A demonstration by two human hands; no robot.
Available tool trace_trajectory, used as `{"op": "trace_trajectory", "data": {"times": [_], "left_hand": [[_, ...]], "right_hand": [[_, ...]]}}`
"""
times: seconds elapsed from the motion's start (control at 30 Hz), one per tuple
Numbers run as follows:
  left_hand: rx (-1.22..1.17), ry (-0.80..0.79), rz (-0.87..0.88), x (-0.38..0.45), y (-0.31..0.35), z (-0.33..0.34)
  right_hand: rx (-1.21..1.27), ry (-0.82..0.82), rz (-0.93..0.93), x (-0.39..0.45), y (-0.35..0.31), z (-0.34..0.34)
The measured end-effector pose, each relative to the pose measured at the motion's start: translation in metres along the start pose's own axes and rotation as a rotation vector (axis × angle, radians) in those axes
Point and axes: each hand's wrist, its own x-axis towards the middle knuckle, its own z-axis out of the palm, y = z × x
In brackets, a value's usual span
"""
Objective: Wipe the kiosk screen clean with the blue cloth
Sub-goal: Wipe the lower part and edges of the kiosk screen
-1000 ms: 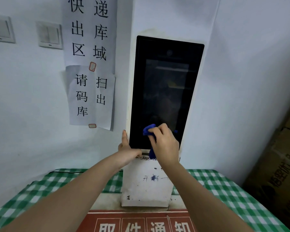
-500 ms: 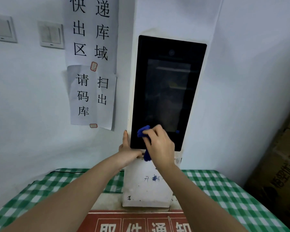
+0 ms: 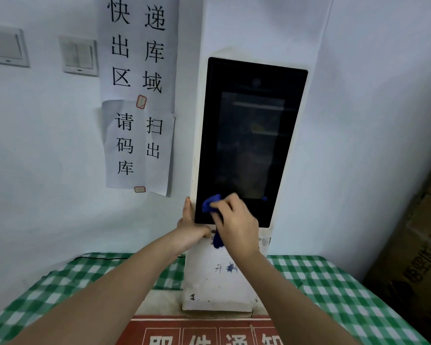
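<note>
The right hand (image 3: 237, 221) grips a bunched blue cloth (image 3: 210, 202), fingers curled round it, and presses it against the lower left corner of the kiosk screen (image 3: 251, 145) — a tall black panel, dark and faintly reflective, set in a white kiosk body (image 3: 217, 285) that stands on the table. Part of the cloth pokes out above the knuckles onto the glass, and a tail of it hangs below the hand, over the white body just under the screen's bottom edge. The left hand (image 3: 189, 224) rests on the kiosk's left side, just beside the screen's lower left corner: the fingers seen lie straight and flat along the white edge, pointing up, holding nothing. The two hands are close together, the left one just left of the cloth. The white body below the screen bears scuffs and a few blue ink marks (image 3: 228, 268). The table is covered by a green and white checked tablecloth (image 3: 334, 290), and a red sign with white characters (image 3: 204, 332) lies at the near edge, in front of the kiosk's base. On the wall to the left of the kiosk hang two paper notices with large black characters, an upper notice (image 3: 137, 48) and a lower notice (image 3: 137, 148), the lower one curling away at its right edge. Further left are two wall switches (image 3: 79, 56) — pale, side by side. A brown cardboard box (image 3: 418, 257) with dark printing stands at the far right.
</note>
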Motion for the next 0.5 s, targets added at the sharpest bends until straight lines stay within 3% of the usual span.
{"op": "trace_trajectory", "data": {"times": [0.13, 0.37, 0.5], "left_hand": [[0.013, -0.001, 0.007, 0.000, 0.001, 0.003], [-0.035, -0.029, 0.018, 0.004, -0.006, 0.000], [-0.004, -0.043, 0.015, 0.003, -0.005, -0.002]], "right_hand": [[-0.044, 0.039, 0.019, 0.013, -0.001, 0.004], [-0.114, -0.166, -0.012, -0.026, 0.003, 0.024], [-0.061, -0.063, -0.078, -0.003, 0.001, 0.007]]}}
